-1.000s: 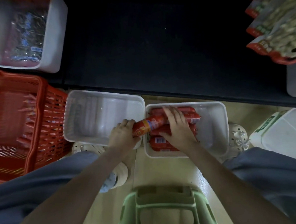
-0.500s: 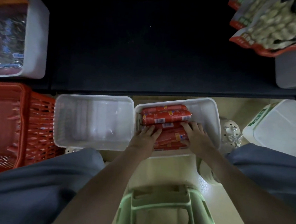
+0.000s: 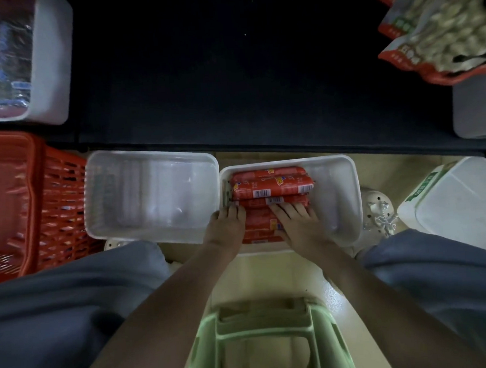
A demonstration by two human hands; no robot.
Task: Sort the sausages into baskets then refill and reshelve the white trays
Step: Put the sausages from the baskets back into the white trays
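Note:
Several red sausages (image 3: 273,186) lie stacked lengthwise in the left part of a white tray (image 3: 349,193) on the floor. My left hand (image 3: 226,228) rests at the left end of the nearer sausages, fingers pointing forward. Flat on top of those nearer sausages lies my right hand (image 3: 296,223), its fingers stretched out. Neither hand grips anything. A second white tray (image 3: 150,196) stands just left of the first and looks to hold only clear film. A red basket (image 3: 35,198) stands at the far left, its contents blurred.
A green basket (image 3: 264,340) sits between my knees. A dark shelf (image 3: 257,82) runs across the top, with a white tray (image 3: 52,67) of wrapped goods at its left and red-edged food bags (image 3: 440,26) at its right. A white lidded container (image 3: 462,206) stands at right.
One second ago my left hand held a sausage over the tray's left rim. That sausage now lies in the tray, and both hands have settled flat on the nearer sausages.

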